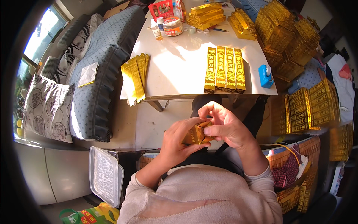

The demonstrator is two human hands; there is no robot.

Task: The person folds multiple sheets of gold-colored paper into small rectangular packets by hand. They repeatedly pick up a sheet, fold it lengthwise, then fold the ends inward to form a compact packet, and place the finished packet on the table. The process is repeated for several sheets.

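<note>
Above my lap, my left hand [179, 137] is wrapped around a gold foil cardboard box [193, 135], its end turned to the right. The fingers and thumb of my right hand [223, 126] pinch the folded flaps at that end. Much of the box is hidden behind my hands. Beyond them, several long gold boxes [225, 70] lie side by side near the front edge of the white table [173, 72]. Flat gold cardboard sleeves [135, 75] lie fanned at the table's left, partly over its edge.
A blue tape dispenser [265, 76] stands at the table's right corner. Bottles, a plastic jar [172, 26] and stacked gold boxes [206, 16] are at the back. Tall piles of gold boxes [282, 36] rise on the right. A sofa [95, 70] is on the left.
</note>
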